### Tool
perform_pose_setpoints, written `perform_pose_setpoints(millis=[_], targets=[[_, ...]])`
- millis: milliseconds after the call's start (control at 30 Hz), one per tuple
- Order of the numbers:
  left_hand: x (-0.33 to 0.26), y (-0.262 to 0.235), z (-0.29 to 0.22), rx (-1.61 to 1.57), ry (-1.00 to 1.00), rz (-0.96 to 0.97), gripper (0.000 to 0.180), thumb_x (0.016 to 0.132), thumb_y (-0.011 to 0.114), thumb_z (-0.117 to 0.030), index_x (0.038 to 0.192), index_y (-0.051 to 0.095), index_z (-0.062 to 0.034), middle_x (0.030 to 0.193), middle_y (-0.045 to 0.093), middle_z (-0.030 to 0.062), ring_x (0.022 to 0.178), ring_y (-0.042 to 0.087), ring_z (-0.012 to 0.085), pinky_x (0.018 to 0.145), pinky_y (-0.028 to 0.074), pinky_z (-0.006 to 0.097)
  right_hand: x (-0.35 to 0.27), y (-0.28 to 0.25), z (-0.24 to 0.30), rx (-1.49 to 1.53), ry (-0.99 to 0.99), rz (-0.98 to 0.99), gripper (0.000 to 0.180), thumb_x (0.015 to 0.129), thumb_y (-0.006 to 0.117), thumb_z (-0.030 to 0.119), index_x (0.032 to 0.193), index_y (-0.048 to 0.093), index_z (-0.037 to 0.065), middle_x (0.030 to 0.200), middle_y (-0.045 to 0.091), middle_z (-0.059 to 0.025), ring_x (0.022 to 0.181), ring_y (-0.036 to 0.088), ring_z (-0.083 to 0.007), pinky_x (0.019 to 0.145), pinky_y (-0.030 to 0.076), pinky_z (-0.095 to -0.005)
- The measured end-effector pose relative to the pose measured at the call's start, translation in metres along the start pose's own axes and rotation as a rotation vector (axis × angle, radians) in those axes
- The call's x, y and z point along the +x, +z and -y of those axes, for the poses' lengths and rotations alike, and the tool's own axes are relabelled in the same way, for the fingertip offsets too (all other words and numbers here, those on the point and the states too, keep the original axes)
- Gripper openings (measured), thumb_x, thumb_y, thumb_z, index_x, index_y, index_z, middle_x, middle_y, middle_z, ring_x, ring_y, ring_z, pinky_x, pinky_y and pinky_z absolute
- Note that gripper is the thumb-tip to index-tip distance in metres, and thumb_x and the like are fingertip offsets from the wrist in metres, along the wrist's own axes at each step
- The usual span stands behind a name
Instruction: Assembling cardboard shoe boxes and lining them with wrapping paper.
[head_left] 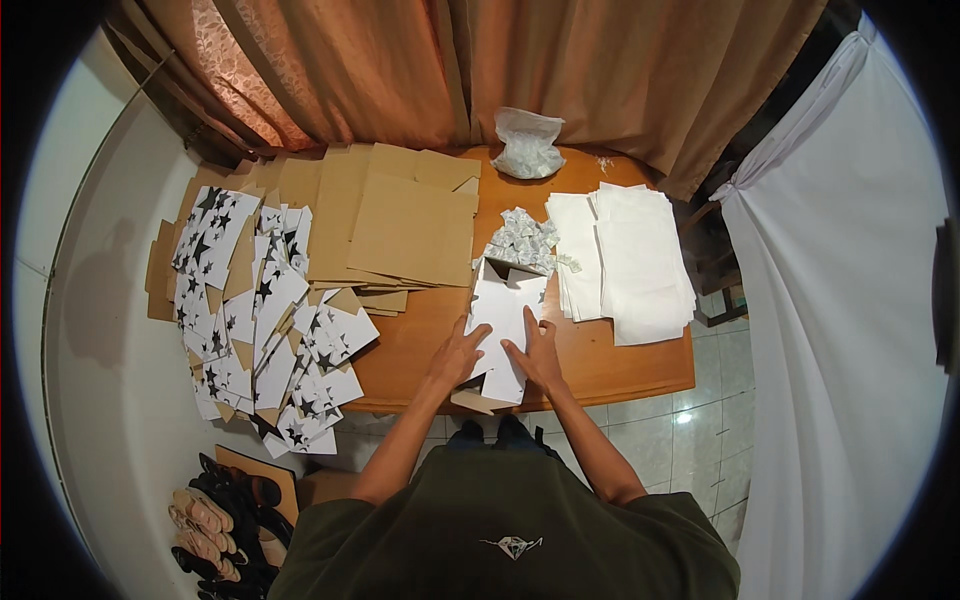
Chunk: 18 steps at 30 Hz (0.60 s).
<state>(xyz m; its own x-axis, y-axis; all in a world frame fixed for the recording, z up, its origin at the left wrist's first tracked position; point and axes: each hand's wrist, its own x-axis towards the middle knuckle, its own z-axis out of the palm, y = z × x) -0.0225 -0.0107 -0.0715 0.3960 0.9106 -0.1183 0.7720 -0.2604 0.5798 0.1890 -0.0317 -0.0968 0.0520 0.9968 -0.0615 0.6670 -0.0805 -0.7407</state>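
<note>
A white cardboard box (507, 315) with a few black stars lies partly folded at the table's near edge, its far end standing up with a dark gap and a brown flap (478, 402) sticking out toward me. My left hand (458, 355) grips its left side, fingers bent over the edge. On the right side, my right hand (537, 352) holds it, thumb on the white face. Just beyond the box is a heap of small silvery-white packets (522, 238). To the right lie stacks of white sheets (643, 265).
Brown cardboard flats (412, 225) cover the table's (640, 368) far left. Overlapping star-printed flats (240, 330) spread along its left side, some past the near edge. A clear plastic bag (528, 148) stands at the back before brown curtains (600, 80). Shoes (210, 525) sit at lower left.
</note>
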Motion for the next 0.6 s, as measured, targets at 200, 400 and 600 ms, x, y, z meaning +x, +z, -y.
perform_pose_setpoints(millis=[200,400,600], targets=[[0.001,0.004,0.023,-0.177,0.034,-0.02,0.079,0.084,0.076,-0.012,0.153,0.043,-0.0297,0.141,0.045,0.026,0.128,0.051,0.0463,0.103,0.047,0.049,0.002,-0.002,0.01,0.024,0.009,0.024,0.088,0.085,0.079,0.042,0.155,0.036,0.009,0.136,0.039,-0.0355,0.122,0.049,-0.0503,0.101,0.046,-0.0478],[-0.001,0.005,0.02,-0.121,-0.031,-0.016,0.084,0.084,0.077,-0.012,0.156,0.039,-0.0317,0.142,0.046,0.026,0.125,0.052,0.0459,0.104,0.046,0.047,0.004,-0.007,0.022,-0.213,-0.004,0.033,0.085,0.087,0.078,0.037,0.155,0.036,0.01,0.137,0.038,-0.0341,0.128,0.043,-0.0499,0.106,0.042,-0.051],[-0.004,0.001,0.02,-0.177,0.023,-0.055,0.083,0.084,0.077,-0.011,0.156,0.04,-0.0287,0.143,0.046,0.0248,0.126,0.051,0.0455,0.107,0.044,0.046,0.06,-0.024,0.038,0.059,-0.321,-0.279,0.066,0.095,0.066,0.023,0.154,0.039,0.014,0.148,0.039,-0.027,0.135,0.04,-0.0439,0.112,0.035,-0.0511]])
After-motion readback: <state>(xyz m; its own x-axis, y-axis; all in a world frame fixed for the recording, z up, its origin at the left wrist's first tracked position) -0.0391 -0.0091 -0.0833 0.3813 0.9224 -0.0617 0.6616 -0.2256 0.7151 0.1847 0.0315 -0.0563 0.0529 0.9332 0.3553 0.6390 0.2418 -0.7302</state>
